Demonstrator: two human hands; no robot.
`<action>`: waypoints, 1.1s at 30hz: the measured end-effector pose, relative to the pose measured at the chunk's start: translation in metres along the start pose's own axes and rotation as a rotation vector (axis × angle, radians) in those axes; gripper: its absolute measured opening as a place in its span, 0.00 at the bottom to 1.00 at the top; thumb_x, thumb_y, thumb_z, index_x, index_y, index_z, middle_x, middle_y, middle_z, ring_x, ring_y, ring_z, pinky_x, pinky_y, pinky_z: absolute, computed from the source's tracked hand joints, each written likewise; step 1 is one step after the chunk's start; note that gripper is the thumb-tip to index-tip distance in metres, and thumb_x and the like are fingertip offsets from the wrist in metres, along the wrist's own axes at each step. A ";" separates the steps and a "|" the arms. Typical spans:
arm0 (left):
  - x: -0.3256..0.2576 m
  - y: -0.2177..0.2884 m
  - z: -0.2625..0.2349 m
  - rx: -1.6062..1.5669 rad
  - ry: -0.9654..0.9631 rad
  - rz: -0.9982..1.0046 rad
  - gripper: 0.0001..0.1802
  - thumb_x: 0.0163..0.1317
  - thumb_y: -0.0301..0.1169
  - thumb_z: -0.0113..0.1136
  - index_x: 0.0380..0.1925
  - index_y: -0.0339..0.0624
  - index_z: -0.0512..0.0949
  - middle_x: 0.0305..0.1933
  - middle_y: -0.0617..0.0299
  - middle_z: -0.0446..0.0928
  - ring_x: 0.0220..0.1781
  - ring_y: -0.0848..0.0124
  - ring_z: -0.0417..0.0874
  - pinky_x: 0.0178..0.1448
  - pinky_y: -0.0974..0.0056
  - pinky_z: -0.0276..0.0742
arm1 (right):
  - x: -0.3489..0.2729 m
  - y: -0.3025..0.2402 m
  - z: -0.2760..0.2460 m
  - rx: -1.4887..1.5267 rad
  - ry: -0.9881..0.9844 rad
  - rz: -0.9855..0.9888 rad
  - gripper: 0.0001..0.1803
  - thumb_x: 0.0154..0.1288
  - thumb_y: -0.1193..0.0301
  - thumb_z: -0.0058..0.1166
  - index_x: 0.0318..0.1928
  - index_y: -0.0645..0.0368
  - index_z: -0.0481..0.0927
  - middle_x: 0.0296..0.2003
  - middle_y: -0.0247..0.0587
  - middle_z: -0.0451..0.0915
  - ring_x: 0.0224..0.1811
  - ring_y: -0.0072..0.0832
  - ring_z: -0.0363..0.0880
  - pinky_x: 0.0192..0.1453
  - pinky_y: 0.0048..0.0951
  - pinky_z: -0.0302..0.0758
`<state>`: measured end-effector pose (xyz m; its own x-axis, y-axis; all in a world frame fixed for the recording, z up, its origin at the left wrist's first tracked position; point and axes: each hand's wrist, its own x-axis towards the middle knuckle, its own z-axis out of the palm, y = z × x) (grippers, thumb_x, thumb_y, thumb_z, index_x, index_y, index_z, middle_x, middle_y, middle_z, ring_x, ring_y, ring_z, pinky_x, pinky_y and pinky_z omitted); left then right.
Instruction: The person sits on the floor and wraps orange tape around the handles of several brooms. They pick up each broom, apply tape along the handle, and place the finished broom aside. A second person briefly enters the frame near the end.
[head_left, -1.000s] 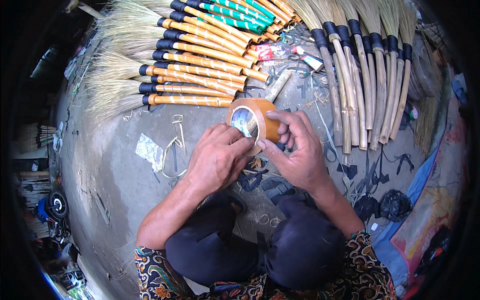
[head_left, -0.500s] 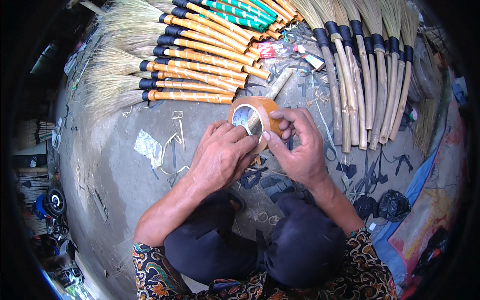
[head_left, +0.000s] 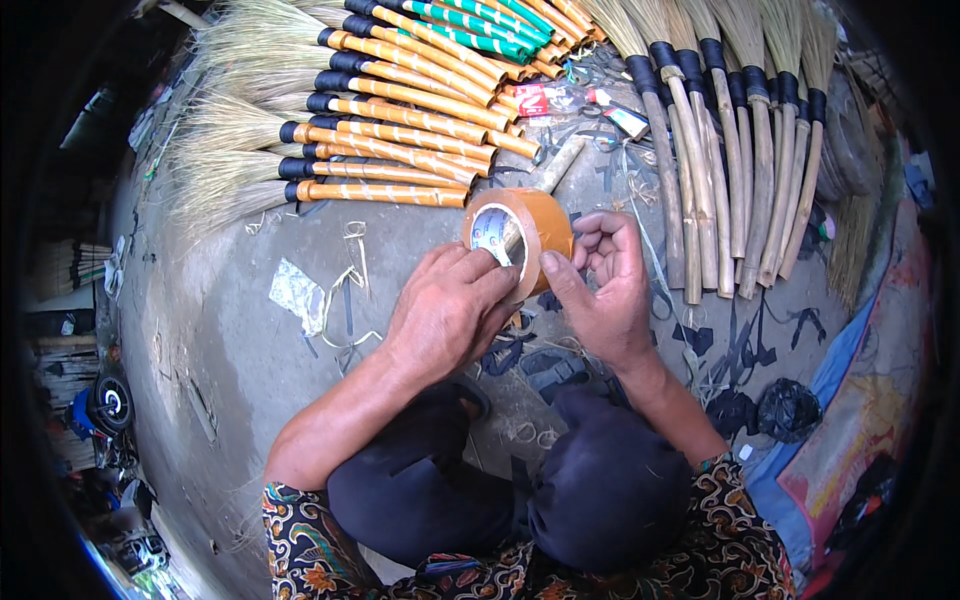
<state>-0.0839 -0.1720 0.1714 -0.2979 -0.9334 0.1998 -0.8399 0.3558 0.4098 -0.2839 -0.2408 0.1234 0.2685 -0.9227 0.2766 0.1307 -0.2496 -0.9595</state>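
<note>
A roll of orange-brown packing tape [head_left: 548, 225] with a pale cardboard core is tilted up in front of me. My left hand [head_left: 447, 305] grips its near left rim, the fingers reaching into the core. At the roll's right side is my right hand [head_left: 612, 290]. Its thumb tip lies against the tape's edge, and its curled fingers stand apart from the thumb, with nothing visible between them. Behind the roll a bare wooden stick [head_left: 562, 165] slants away on the ground; part of it shows through the core.
Grass brooms with orange-wrapped handles [head_left: 390, 192] lie at the far left, some with green handles [head_left: 480, 42]. Brooms with bare wooden handles [head_left: 707, 190] lie at the right. A plastic bottle [head_left: 555, 98] with a red label lies between them. Black scraps and a black plastic bag [head_left: 788, 410] are near right.
The tape roll has turned and shifted slightly right. My right hand has moved a little to the right, its fingers coming off the roll's outer surface. My left hand keeps its hold.
</note>
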 end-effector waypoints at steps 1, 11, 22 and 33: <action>0.001 0.001 0.000 -0.056 0.020 -0.046 0.19 0.58 0.28 0.78 0.49 0.41 0.85 0.47 0.53 0.84 0.51 0.51 0.86 0.64 0.50 0.81 | -0.001 0.004 0.002 0.078 -0.020 0.061 0.19 0.76 0.68 0.68 0.58 0.65 0.78 0.47 0.35 0.76 0.44 0.20 0.79 0.48 0.25 0.79; 0.003 -0.008 -0.022 -0.210 0.281 -0.370 0.19 0.67 0.31 0.75 0.56 0.38 0.85 0.55 0.50 0.87 0.63 0.54 0.88 0.68 0.55 0.81 | -0.007 0.015 -0.010 0.032 -0.283 0.292 0.22 0.82 0.63 0.63 0.64 0.66 0.81 0.55 0.46 0.87 0.60 0.29 0.85 0.65 0.34 0.79; -0.002 -0.021 -0.023 0.037 0.332 -0.144 0.09 0.62 0.30 0.77 0.43 0.45 0.89 0.45 0.58 0.87 0.52 0.55 0.87 0.63 0.51 0.79 | -0.002 -0.003 0.005 -0.337 -0.356 -0.039 0.19 0.75 0.65 0.69 0.55 0.68 0.84 0.48 0.55 0.86 0.53 0.48 0.86 0.60 0.44 0.80; 0.003 -0.017 -0.019 0.274 0.351 -0.067 0.09 0.59 0.30 0.74 0.38 0.45 0.82 0.39 0.59 0.82 0.45 0.58 0.84 0.61 0.51 0.74 | 0.001 -0.006 0.007 -0.488 -0.327 -0.265 0.17 0.68 0.73 0.72 0.51 0.70 0.82 0.45 0.57 0.85 0.51 0.54 0.84 0.57 0.48 0.80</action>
<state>-0.0624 -0.1801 0.1819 -0.1066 -0.8654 0.4897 -0.9552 0.2258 0.1912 -0.2778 -0.2380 0.1296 0.5738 -0.6937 0.4354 -0.1958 -0.6324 -0.7495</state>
